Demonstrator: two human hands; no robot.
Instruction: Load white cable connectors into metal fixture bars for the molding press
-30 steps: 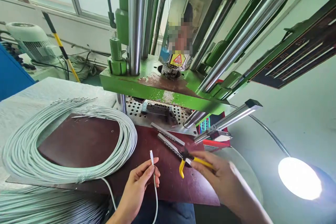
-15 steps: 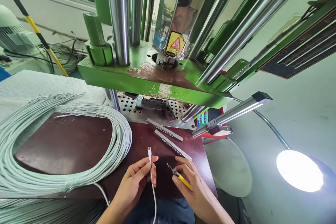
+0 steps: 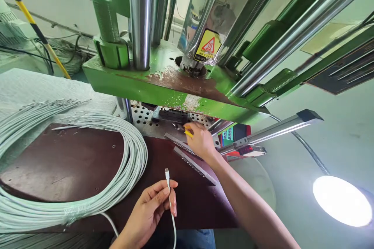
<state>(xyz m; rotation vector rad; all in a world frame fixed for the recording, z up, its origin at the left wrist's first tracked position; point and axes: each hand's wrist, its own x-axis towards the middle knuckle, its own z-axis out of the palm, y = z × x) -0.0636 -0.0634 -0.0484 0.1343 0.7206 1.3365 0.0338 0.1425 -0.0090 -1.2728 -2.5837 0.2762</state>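
My left hand (image 3: 153,206) pinches a white USB cable (image 3: 167,179) just below its plug, with the metal end pointing up and the cord hanging past the front edge of the brown table. My right hand (image 3: 201,140) reaches out towards the press's lower opening, closed on small yellow-handled pliers (image 3: 188,132). The pliers' dark jaws point left, in front of the black mould block (image 3: 169,115) on the perforated plate. Two slotted metal bars lie at a slant: the far bar (image 3: 178,142) is partly hidden by the right hand, the near bar (image 3: 195,166) lies below the forearm.
A large coil of white cables (image 3: 136,159) covers the table's left side. The green press plate (image 3: 140,85), with steel columns and a yellow heat warning label (image 3: 208,45), hangs low over the mould. A rail (image 3: 280,126) and a lit lamp (image 3: 341,201) stand right.
My right hand has moved forward and up with the pliers, from beside the left hand to the press opening. The left hand still holds the cable. The view has shifted slightly.
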